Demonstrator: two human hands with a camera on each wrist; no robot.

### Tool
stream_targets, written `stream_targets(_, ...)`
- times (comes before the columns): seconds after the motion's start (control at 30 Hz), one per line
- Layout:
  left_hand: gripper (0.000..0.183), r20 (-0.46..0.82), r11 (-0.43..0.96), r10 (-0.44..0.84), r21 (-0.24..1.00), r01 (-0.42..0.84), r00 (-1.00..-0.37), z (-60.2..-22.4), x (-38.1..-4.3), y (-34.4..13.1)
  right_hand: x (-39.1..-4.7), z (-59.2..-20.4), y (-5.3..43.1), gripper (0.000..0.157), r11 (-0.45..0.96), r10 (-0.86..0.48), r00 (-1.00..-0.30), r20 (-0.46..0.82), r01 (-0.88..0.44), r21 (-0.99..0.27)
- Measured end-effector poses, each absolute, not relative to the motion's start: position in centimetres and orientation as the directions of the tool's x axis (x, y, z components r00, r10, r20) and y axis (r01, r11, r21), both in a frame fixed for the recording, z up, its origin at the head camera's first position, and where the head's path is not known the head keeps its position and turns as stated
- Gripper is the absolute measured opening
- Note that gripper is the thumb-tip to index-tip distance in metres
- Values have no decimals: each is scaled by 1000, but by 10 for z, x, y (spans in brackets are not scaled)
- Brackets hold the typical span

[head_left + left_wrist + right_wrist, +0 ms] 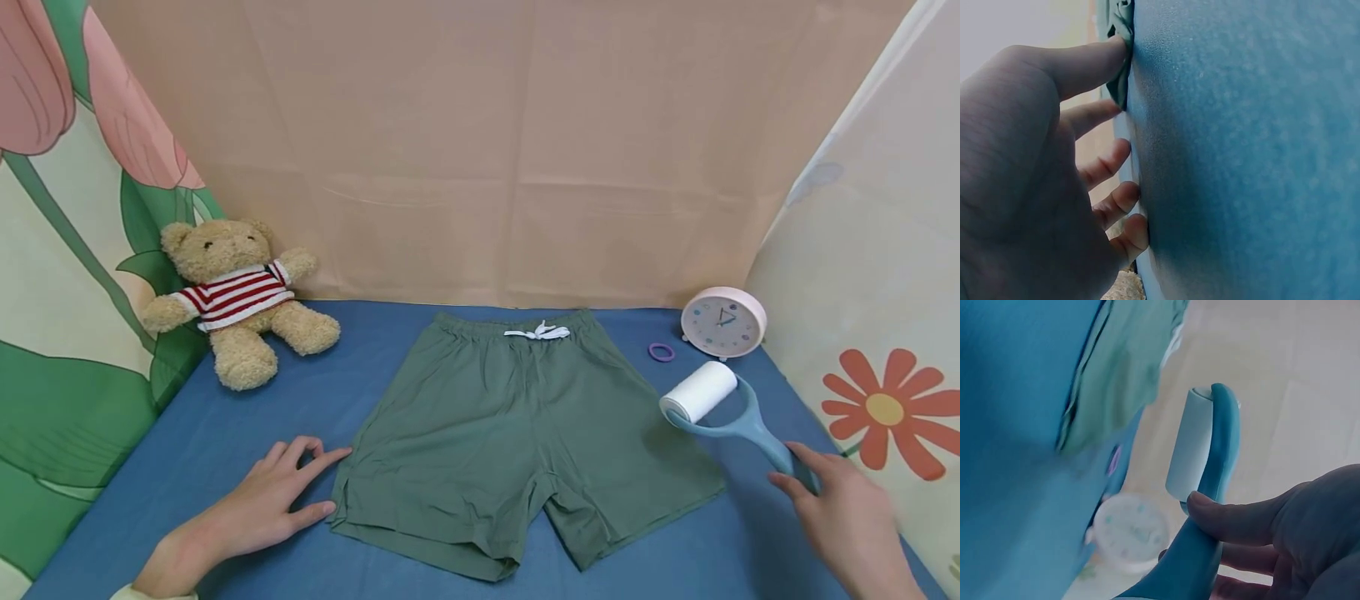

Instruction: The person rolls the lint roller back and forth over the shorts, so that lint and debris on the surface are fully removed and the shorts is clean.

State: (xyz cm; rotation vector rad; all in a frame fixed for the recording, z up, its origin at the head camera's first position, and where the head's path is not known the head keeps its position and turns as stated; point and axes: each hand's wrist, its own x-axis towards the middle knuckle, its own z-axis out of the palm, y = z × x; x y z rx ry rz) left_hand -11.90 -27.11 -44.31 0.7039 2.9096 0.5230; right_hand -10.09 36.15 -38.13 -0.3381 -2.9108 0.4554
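- Head: shorts flat, ctr of blue cloth; L hand spread, thumb + index at L leg's edge; R hand grips lint roller, held by R leg's outer edge. Prob. lint-rolling, start of a pass; next calls for lowering roller flat, L hand steadying.
- L wrist: thumb + index touch hem, other fingers loosely bent; most of shorts cut off.
- R wrist: roller clear of fabric; handle end cut off, fingers partly hidden behind, clock blurry.

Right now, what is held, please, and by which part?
The right hand holds the lint roller by its handle; the left hand only touches the shorts.
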Motion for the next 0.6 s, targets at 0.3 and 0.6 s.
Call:
stream_targets(0.3, 65, -26, 834, 460, 356, 421, -888, -445, -119, -272, -103, -376, 310, 51, 949, 79, -995, 63, 56, -310)
stream_targets(0.6, 62, 35, 829, 467, 329, 451, -884, -448, -118, -272, -100, -374, 242, 47, 905, -112, -994, 18, -109, -410)
